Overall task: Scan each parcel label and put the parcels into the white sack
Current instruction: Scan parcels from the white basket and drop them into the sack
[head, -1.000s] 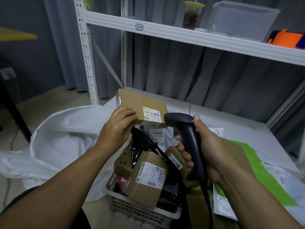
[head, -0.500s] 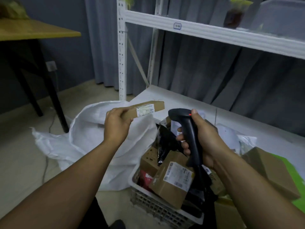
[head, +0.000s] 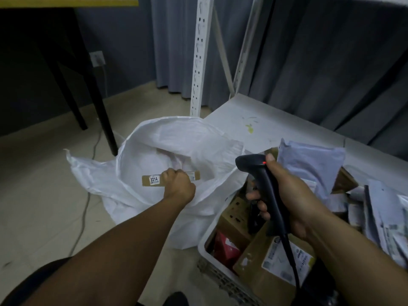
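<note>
My left hand point(head: 178, 184) grips a flat brown cardboard parcel point(head: 152, 181) with a white sticker reading 2214. It holds the parcel over the open mouth of the white sack point(head: 154, 138), which lies on the floor. My right hand point(head: 287, 195) is closed around the handle of a black barcode scanner point(head: 262, 180); a red light glows on top of the scanner and its cable hangs down. The scanner is above a white basket point(head: 204, 244) filled with several more brown boxes, such as one labelled box point(head: 271, 261).
Grey and white mailer bags point(head: 313, 164) lie piled on the low white shelf point(head: 242, 115) at the right. A white perforated rack post point(head: 199, 54) stands behind the sack. Black table legs point(head: 88, 85) and a floor cable point(head: 84, 213) are at the left.
My left hand has carried the brown parcel from in front of the scanner leftward and down over the sack's mouth. My view has swung left and down. The right hand keeps the scanner.
</note>
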